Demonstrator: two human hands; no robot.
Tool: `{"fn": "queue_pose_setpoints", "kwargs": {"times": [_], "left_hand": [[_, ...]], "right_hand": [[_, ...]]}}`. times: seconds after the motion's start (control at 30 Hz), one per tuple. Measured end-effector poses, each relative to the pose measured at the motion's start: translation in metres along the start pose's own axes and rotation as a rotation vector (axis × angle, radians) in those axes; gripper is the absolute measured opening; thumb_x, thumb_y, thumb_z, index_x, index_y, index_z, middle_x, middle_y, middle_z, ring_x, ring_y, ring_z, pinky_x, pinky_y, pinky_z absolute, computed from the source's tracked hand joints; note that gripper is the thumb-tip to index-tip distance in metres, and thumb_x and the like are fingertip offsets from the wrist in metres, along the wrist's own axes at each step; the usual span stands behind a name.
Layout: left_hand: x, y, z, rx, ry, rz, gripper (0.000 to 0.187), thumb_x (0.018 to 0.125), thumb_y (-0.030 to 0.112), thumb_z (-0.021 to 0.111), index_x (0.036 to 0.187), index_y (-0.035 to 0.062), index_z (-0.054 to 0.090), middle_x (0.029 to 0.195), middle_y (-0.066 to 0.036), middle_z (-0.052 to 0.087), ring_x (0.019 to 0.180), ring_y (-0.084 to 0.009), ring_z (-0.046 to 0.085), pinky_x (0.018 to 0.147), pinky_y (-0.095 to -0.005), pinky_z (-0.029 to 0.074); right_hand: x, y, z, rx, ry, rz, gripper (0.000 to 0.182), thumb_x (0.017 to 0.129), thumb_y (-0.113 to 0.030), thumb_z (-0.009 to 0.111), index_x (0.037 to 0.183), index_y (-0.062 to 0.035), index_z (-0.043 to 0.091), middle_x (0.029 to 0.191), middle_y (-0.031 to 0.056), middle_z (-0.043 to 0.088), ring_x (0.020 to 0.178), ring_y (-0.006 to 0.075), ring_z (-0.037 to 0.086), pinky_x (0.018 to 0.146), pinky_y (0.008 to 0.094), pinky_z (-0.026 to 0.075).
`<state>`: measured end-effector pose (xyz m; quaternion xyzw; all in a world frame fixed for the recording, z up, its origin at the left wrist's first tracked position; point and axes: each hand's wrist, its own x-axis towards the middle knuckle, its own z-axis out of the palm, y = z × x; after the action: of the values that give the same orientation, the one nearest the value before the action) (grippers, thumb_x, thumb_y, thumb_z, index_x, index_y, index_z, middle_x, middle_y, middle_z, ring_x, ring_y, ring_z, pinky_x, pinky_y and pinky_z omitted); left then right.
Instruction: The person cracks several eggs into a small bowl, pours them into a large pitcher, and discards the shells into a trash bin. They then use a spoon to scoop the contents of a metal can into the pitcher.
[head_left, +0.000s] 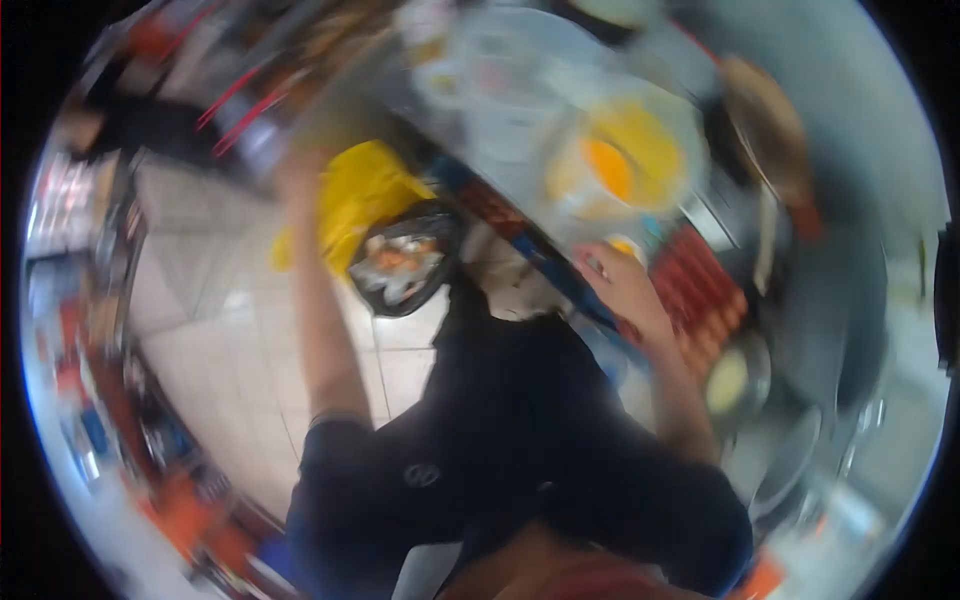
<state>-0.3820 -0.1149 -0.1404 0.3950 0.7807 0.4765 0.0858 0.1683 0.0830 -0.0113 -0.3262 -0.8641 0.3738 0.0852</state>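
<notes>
Closest to us, dark clothing. Our left hand and right hand are apart (blurred; any grip, we cannot tell). At the right's three o'clock, nearer it, a red tray with apparent eggs, long axis eleven-to-five. Twelve: bowl of yellow liquid; nine: black bag, seemingly of eggshells.

Pale tiled floor, grout lines visible. Orange item at lower left among blurred clutter, unidentifiable. Thin red strips upper left, smeared. Upper right: brown rounded vessel, blurry. Grey-white dish lower right, tilted-looking, details unclear.
</notes>
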Motion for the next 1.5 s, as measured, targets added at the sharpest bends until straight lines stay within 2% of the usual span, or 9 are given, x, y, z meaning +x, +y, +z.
{"fn": "queue_pose_setpoints", "kwargs": {"times": [0.07, 0.2, 0.47, 0.57, 0.77, 0.9, 1.07, 1.4, 1.5], "left_hand": [[0.036, 0.079, -0.005, -0.593, -0.095, -0.114, 0.046, 0.103, 0.013, 0.049, 0.149, 0.0117, 0.046, 0.117, -0.009, 0.072, 0.08, -0.0133, 0.065, 0.07, -0.0313, 0.051], [-0.001, 0.264, 0.097, -0.487, 0.197, -0.114, 0.052, 0.101, 0.019, 0.055, 0.15, 0.0078, 0.039, 0.121, -0.015, 0.068, 0.104, -0.0203, 0.063, 0.092, -0.0342, 0.052], [-0.04, 0.342, 0.22, -0.393, 0.178, 0.338, 0.054, 0.102, 0.013, 0.057, 0.148, -0.0021, 0.033, 0.148, -0.02, 0.043, 0.133, -0.0289, 0.046, 0.107, -0.041, 0.042], [-0.057, 0.359, 0.234, -0.237, 0.096, 0.315, 0.064, 0.099, 0.018, 0.064, 0.149, -0.0025, 0.031, 0.151, -0.022, 0.038, 0.138, -0.0319, 0.039, 0.11, -0.0438, 0.036], [-0.062, 0.353, 0.245, -0.06, 0.196, 0.419, 0.074, 0.088, 0.02, 0.076, 0.146, -0.0017, 0.035, 0.147, -0.022, 0.041, 0.135, -0.0389, 0.036, 0.11, -0.0499, 0.03], [-0.065, 0.354, 0.244, -0.001, 0.22, 0.45, 0.073, 0.084, 0.017, 0.078, 0.143, -0.0009, 0.038, 0.144, -0.022, 0.044, 0.134, -0.0406, 0.038, 0.11, -0.0508, 0.03], [-0.065, 0.352, 0.244, -0.01, 0.229, 0.492, 0.069, 0.08, 0.018, 0.08, 0.138, 0.0043, 0.046, 0.142, -0.018, 0.047, 0.133, -0.0392, 0.04, 0.111, -0.0512, 0.027], [-0.071, 0.36, 0.241, 0.03, 0.189, 0.424, 0.061, 0.082, 0.023, 0.079, 0.134, 0.0108, 0.05, 0.144, -0.014, 0.045, 0.135, -0.0353, 0.038, 0.11, -0.0493, 0.022], [-0.072, 0.358, 0.24, 0.04, 0.202, 0.437, 0.06, 0.081, 0.023, 0.08, 0.133, 0.0116, 0.051, 0.143, -0.013, 0.046, 0.135, -0.0349, 0.038, 0.109, -0.0494, 0.023]], "right_hand": [[-0.051, 0.041, -0.04, -0.164, 0.15, 0.16, 0.029, 0.098, -0.028, 0.061, 0.114, -0.0061, 0.069, 0.095, 0.0181, 0.071, 0.082, 0.0324, 0.07, 0.074, 0.0419, 0.054], [-0.15, 0.088, -0.099, -0.182, 0.528, 0.662, 0.024, 0.095, -0.023, 0.066, 0.112, -0.0067, 0.069, 0.097, 0.0167, 0.073, 0.091, 0.0345, 0.071, 0.078, 0.0428, 0.055], [-0.193, 0.222, -0.109, -0.354, 0.759, 0.678, 0.056, 0.092, -0.032, 0.068, 0.137, -0.0056, 0.049, 0.105, 0.0241, 0.071, 0.099, 0.0432, 0.069, 0.085, 0.0516, 0.055], [-0.153, 0.231, -0.128, -0.474, 0.592, 1.089, 0.067, 0.092, -0.038, 0.068, 0.141, -0.0045, 0.038, 0.104, 0.0264, 0.072, 0.1, 0.0445, 0.069, 0.086, 0.0536, 0.056], [-0.135, 0.262, -0.126, -0.524, 0.484, 1.129, 0.064, 0.091, -0.039, 0.068, 0.137, -0.0047, 0.04, 0.103, 0.0247, 0.073, 0.098, 0.0446, 0.07, 0.086, 0.0518, 0.056], [-0.155, 0.226, -0.118, -0.263, 0.95, 0.853, 0.065, 0.09, -0.029, 0.074, 0.141, -0.003, 0.042, 0.1, 0.0181, 0.072, 0.089, 0.03, 0.072, 0.08, 0.0423, 0.058], [-0.164, 0.179, -0.069, 1.24, 1.113, 0.457, 0.049, 0.096, -0.008, 0.069, 0.141, -0.005, 0.051, 0.123, 0.0088, 0.062, 0.091, 0.0144, 0.064, 0.076, 0.0245, 0.055], [-0.054, 0.062, -0.063, 1.194, 0.729, 0.383, 0.027, 0.1, -0.013, 0.064, 0.125, -0.0095, 0.056, 0.083, 0.0033, 0.061, 0.056, 0.0039, 0.048, 0.048, 0.0179, 0.036], [-0.016, 0.067, -0.069, 0.202, 0.855, -0.169, 0.016, 0.096, -0.007, 0.067, 0.111, -0.0021, 0.063, 0.09, 0.0045, 0.066, 0.072, 0.0144, 0.063, 0.068, 0.0258, 0.051]]}}
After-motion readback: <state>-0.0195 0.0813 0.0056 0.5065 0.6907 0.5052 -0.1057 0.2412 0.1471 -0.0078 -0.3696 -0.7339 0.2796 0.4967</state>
